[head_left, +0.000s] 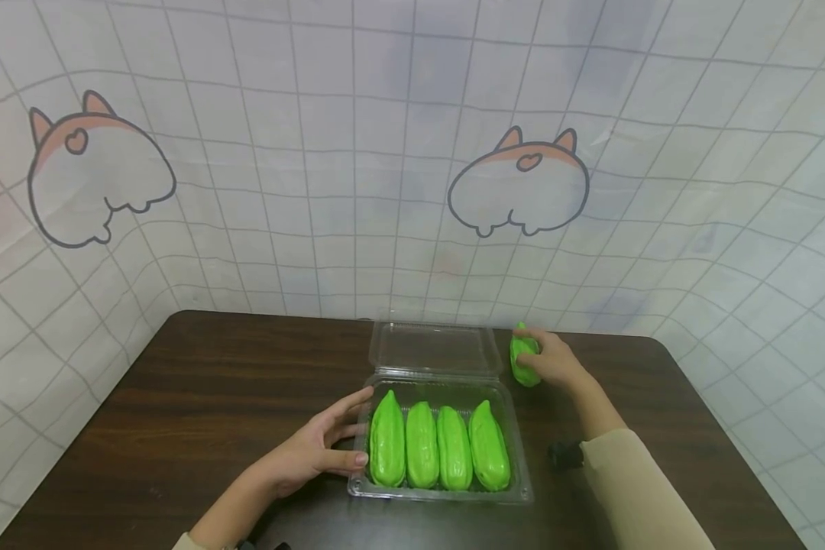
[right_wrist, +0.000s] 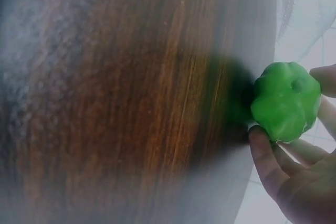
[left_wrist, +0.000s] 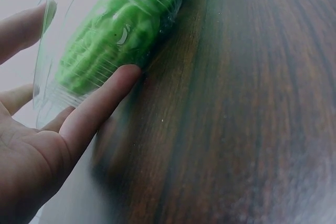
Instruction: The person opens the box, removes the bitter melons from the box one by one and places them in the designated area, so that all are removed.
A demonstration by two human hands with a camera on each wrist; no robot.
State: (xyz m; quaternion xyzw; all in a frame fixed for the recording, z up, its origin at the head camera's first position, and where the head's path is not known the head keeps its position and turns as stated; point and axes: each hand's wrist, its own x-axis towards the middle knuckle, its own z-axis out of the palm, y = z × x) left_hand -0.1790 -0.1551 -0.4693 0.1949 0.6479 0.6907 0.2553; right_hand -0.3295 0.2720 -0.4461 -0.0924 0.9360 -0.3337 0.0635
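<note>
Side by side in a clear plastic clamshell box (head_left: 440, 495) lie several bright green toy bitter melons (head_left: 422, 447), their tips toward the back. My left hand (head_left: 316, 447) rests against the box's left wall with fingers and thumb fairly straight. The left wrist view shows the thumb along the ribbed plastic, beside a bumpy bitter melon (left_wrist: 118, 35). Beyond the box's back right corner, my right hand (head_left: 553, 360) holds another bitter melon (head_left: 520, 359) between thumb and fingers. In the right wrist view, that bitter melon (right_wrist: 286, 103) is seen end-on.
The box's transparent lid (head_left: 436, 347) is folded back, lying toward the wall. Everything stands on a dark wood-grain table (head_left: 213, 397). A white sheet with a grid and cartoon animals (head_left: 385, 191) hangs behind and at both sides.
</note>
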